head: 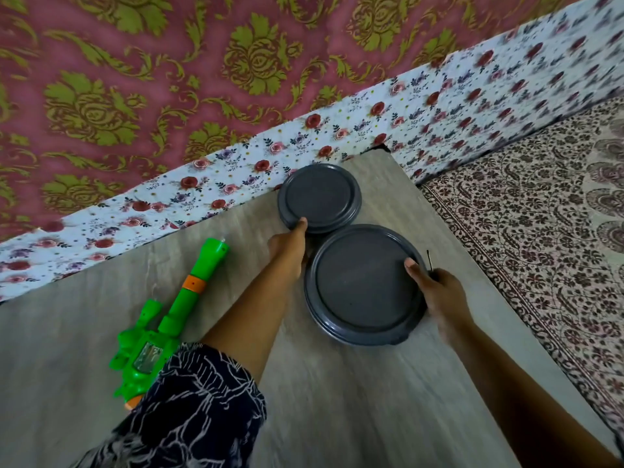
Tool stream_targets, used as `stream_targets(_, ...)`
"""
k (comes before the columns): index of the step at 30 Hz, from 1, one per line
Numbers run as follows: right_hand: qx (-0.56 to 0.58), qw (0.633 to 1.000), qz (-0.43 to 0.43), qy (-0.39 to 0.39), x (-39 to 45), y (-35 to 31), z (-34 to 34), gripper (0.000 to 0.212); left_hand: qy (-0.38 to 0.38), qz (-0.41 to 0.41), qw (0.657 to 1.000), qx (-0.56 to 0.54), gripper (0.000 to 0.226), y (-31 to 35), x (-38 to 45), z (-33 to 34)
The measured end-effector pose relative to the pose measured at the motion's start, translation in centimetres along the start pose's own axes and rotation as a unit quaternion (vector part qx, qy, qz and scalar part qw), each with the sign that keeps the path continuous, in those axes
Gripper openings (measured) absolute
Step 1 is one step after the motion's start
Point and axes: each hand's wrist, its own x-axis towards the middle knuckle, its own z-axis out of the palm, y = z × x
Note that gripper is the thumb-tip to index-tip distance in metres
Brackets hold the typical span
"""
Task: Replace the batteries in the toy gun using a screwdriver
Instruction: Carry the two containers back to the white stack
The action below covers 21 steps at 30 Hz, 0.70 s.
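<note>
- The left hand (pixel 288 246) grips the near rim of the smaller grey lidded container (pixel 319 197), thumb curled over its edge; the right hand (pixel 439 288) holds the right rim of the larger grey lidded container (pixel 363 283), thumb pressed on the lid, with a thin dark tool, likely the screwdriver (pixel 429 260), held against the palm.
- The toy gun (pixel 169 312) lies untouched on the wood-grain table (pixel 337 400), left of the left forearm, its barrel pointing away.
- Both containers sit side by side at the table's far edge; whether they hold batteries cannot be told.
- A floral cloth (pixel 337 130) borders the table, with a patterned bedspread (pixel 540 214) to the right.
- A dark patterned sleeve (pixel 196 407) covers the left upper arm.
</note>
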Motion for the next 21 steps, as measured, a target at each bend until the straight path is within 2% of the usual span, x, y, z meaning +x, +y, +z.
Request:
stream_targets(5,0.03,0.999,0.005,-0.012,-0.7,-0.1,-0.1,0.047,-0.063,-0.008,0.993,-0.095,0.043,0.3,1.0,0.4)
stream_targets(10,0.068,0.996,-0.006,-0.055,-2.8,-0.1,-0.3,0.035,-0.119,0.004,0.981,-0.15,0.029,-0.4,-0.3,-1.8)
stream_targets(12,0.068,0.996,-0.012,-0.054,-4.6,-0.2,0.1,0.037,-0.122,0.012,0.976,-0.178,0.018,-1.1,-1.5,-4.1)
stream_targets(21,0.089,0.993,-0.072,-0.035,-15.8,0.2,4.3,0.039,-0.062,0.08,0.957,-0.273,0.02,-5.2,-8.0,-21.1)
